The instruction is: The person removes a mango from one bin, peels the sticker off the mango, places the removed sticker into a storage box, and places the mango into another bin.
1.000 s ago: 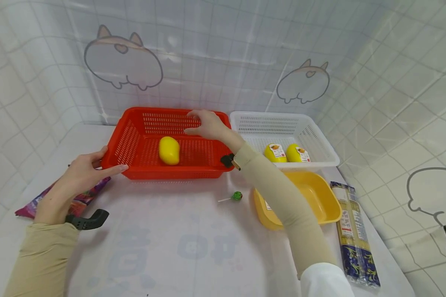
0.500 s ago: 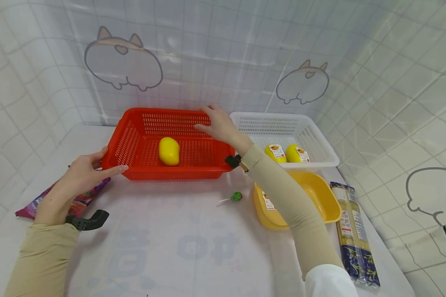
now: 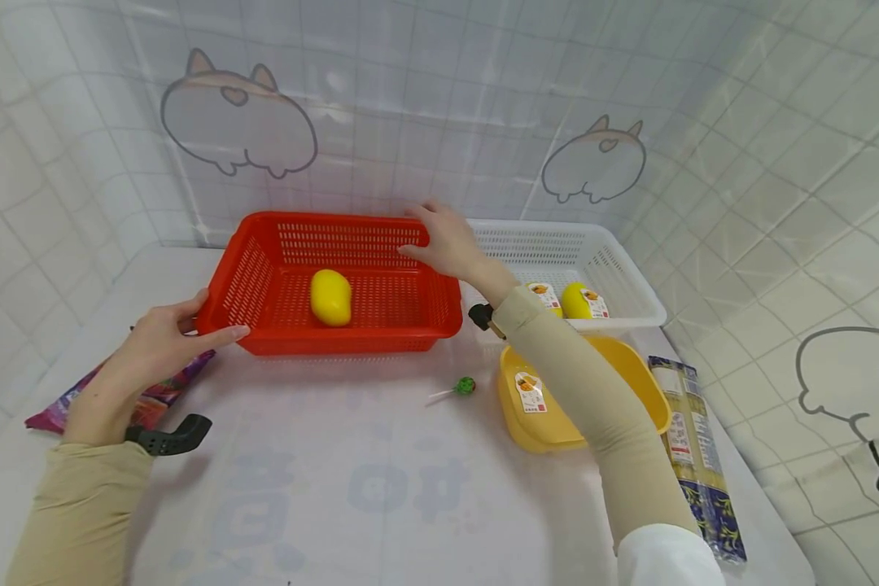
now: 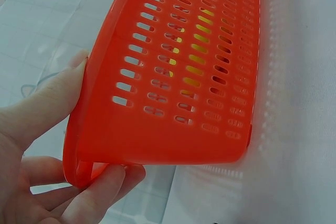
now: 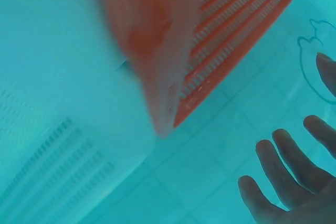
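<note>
A red plastic basket [image 3: 344, 343] sits near the back wall with one yellow mango [image 3: 330, 299] inside. At its left front corner, my left hand [image 3: 159, 346] grips the rim; the left wrist view shows the thumb [image 4: 58, 95] on one side of the rim and fingers curled on the other. Over the back right corner of the same basket hovers my right hand [image 3: 450, 244]. In the right wrist view its fingers [image 5: 278, 166] are spread and hold nothing, beside the red basket's slotted wall [image 5: 231, 40].
Right of the red basket stands a white basket [image 3: 639, 281] with two labelled yellow fruits [image 3: 575, 303]. In front are a yellow tub [image 3: 535, 427] and a green lollipop [image 3: 465, 386]. A noodle pack [image 3: 692, 439] lies far right; a purple bag [image 3: 179, 389] lies under my left wrist.
My right hand has moved rightward, from above the red basket's inside to its back right corner. The left hand keeps its grip, and the mango remains in place.
</note>
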A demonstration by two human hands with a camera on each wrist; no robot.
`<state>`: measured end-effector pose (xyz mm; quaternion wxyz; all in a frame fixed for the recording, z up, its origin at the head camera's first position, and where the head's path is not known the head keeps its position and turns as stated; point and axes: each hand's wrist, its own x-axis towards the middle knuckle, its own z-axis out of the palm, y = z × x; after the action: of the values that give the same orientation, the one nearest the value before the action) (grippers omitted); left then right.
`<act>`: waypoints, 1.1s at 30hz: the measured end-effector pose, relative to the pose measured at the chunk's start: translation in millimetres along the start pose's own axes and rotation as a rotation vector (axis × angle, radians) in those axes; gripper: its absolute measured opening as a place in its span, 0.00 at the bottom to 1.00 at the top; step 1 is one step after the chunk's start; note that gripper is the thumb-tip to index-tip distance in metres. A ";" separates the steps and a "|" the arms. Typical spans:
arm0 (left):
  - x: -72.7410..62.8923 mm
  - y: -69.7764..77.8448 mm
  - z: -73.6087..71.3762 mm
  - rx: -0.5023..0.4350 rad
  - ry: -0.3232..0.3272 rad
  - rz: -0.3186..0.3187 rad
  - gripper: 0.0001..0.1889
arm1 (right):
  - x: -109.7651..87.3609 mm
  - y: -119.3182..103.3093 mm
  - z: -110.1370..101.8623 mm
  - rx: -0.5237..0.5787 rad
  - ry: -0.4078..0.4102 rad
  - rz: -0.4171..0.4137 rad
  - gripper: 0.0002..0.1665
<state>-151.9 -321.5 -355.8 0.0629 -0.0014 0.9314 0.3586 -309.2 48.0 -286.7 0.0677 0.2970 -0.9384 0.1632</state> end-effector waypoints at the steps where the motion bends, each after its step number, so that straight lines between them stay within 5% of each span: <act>1: 0.0 -0.1 0.3 0.001 0.002 0.001 0.55 | -1.8 1.9 -1.1 -0.015 -0.005 -0.003 0.38; 6: -0.1 -0.9 0.8 0.000 -0.002 -0.002 0.55 | -10.6 12.4 -8.8 -0.032 -0.056 0.015 0.37; 15: 1.8 -2.6 -1.0 0.008 -0.010 -0.026 0.56 | -26.7 40.6 -21.8 0.097 -0.179 0.106 0.36; 33: 2.2 -0.3 -1.0 -0.009 -0.018 -0.013 0.55 | -52.5 106.7 -33.6 0.173 -0.301 0.202 0.36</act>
<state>-154.2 -322.3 -355.5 0.0736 -0.0042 0.9291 0.3624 -327.2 170.0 -295.4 -0.1160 0.2270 -0.9455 0.2029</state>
